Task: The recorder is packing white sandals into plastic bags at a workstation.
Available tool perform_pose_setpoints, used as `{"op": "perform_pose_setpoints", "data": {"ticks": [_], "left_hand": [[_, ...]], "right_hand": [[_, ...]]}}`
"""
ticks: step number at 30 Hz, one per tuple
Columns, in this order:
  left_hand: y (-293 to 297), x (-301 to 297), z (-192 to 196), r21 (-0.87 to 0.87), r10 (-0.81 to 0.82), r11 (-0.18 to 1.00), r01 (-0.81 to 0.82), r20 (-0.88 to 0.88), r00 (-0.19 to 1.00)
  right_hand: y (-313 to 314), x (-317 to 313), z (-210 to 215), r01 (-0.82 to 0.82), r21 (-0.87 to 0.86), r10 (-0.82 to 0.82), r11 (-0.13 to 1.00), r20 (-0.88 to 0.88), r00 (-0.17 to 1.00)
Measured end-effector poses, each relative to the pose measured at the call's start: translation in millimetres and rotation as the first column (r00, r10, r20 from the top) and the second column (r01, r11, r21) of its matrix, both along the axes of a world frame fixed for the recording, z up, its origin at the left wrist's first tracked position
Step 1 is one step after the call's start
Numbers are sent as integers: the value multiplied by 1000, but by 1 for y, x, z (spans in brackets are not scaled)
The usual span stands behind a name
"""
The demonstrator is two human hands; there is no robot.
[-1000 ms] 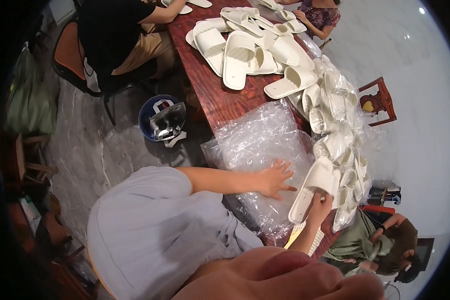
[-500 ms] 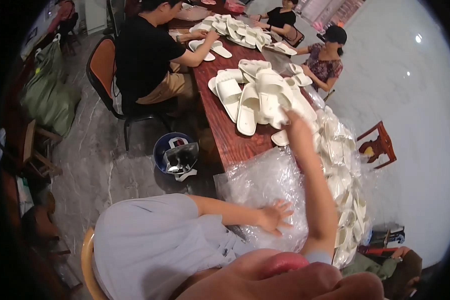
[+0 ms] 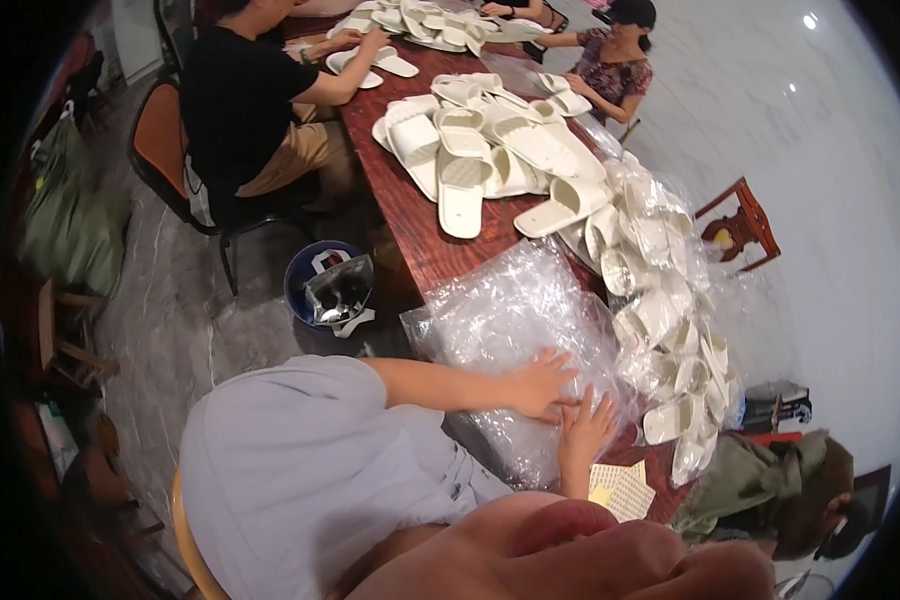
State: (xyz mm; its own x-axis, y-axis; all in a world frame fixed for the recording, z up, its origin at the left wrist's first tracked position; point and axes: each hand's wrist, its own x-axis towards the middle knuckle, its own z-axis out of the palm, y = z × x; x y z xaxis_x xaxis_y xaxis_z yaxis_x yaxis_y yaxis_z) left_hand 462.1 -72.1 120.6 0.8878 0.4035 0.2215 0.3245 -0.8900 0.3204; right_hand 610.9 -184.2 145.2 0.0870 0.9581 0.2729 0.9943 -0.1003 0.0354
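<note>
Both hands rest on a stack of clear plastic bags (image 3: 510,310) lying on the table's near end. My left hand (image 3: 544,386) is flat on the film with its fingers spread. Close beside it, my right hand (image 3: 587,430) also has its fingers stretched out on the plastic. Neither hand shows anything held; whether the fingertips touch a single bag edge is hard to make out. Beyond the bags lies a loose heap of cream slippers (image 3: 515,140). Several bagged slippers (image 3: 660,300) run along the table's right side.
Sheets of small labels (image 3: 625,492) lie by my right wrist. A blue bin (image 3: 300,285) stands on the floor left of the dark red table (image 3: 400,215). A person in black (image 3: 235,110) handles slippers at left; another person (image 3: 610,75) sits at far right.
My right hand has come back from the slipper heap to the plastic bags beside my left hand. The slippers at the heap's near edge lie differently. The view has shifted.
</note>
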Motion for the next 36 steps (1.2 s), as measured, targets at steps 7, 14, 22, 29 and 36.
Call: {"op": "perform_pose_setpoints", "data": {"ticks": [7,14,22,29,36], "left_hand": [[-5,-2,5,29,11,1000,-11,-14,1000],[19,-4,-6,112,3,993,-24,187,982],[-22,-10,96,88,-105,989,122,-180,978],[0,4,14,200,-39,979,36,10,999],[2,1,5,132,-13,991,9,25,1000]], "right_hand": [[-29,14,-34,262,16,-260,965,-97,961],[-13,7,-26,196,183,-170,963,-149,974],[-21,4,-39,264,210,-226,941,-190,955],[-27,0,-30,266,153,-217,952,-276,936],[-40,40,50,181,364,142,913,-703,697]]}}
